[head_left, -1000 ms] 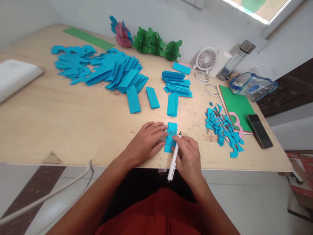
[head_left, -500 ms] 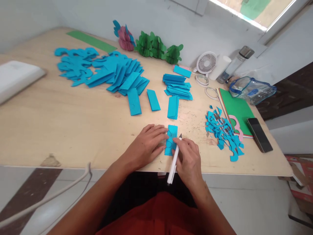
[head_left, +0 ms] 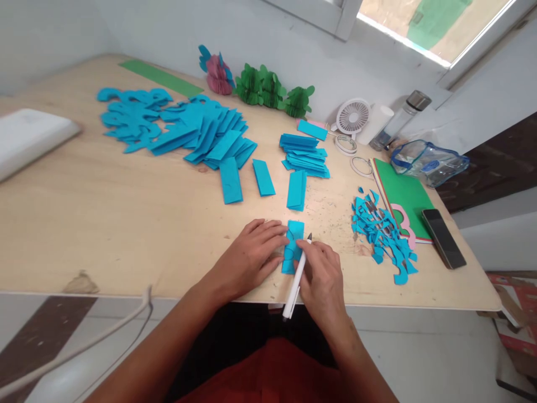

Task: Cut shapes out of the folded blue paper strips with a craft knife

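Left hand flat with fingers spread, pressing on folded blue paper, right hand grasping white pen, tip at the paper, wooden table below

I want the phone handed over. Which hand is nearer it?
Right. The right hand, holding the pen, is left of the phone, across the scraps; the left hand lies farther left, on the blue strip.

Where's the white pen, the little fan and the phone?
white pen (head_left: 293, 291), head view, middle of its barrel.
little fan (head_left: 353, 116), head view, centre of its round grille.
phone (head_left: 443, 239), head view, middle of its dark screen.
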### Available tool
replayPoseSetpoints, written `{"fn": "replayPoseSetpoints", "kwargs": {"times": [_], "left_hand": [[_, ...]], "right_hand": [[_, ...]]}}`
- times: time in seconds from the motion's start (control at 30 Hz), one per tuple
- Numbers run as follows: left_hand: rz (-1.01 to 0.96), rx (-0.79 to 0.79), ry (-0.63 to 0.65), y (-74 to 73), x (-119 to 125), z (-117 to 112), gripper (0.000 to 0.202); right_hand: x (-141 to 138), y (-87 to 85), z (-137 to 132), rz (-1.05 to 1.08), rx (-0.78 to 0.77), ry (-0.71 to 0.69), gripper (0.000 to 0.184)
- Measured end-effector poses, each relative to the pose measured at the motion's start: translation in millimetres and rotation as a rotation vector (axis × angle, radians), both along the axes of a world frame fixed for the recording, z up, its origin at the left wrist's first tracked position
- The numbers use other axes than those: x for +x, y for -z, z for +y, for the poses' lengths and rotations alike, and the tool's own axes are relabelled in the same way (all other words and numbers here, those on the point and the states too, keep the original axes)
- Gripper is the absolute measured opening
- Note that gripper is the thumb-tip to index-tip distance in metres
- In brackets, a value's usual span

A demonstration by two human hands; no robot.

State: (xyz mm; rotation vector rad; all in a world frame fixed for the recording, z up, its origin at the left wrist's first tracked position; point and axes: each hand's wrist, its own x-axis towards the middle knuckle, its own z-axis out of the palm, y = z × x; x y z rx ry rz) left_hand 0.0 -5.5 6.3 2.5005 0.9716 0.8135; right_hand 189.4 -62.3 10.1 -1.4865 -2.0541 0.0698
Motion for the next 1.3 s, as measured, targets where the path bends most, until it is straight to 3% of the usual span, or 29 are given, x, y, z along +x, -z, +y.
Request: {"fn": "replayPoseSetpoints", "kwargs": {"times": [1.3], "left_hand": [[-0.015, 0.016, -0.018, -0.7, -0.2, 0.1, 0.026]], "right_hand": [[-9.1, 1.3, 3.2, 0.061, 0.016, 0.069, 0.037]]}}
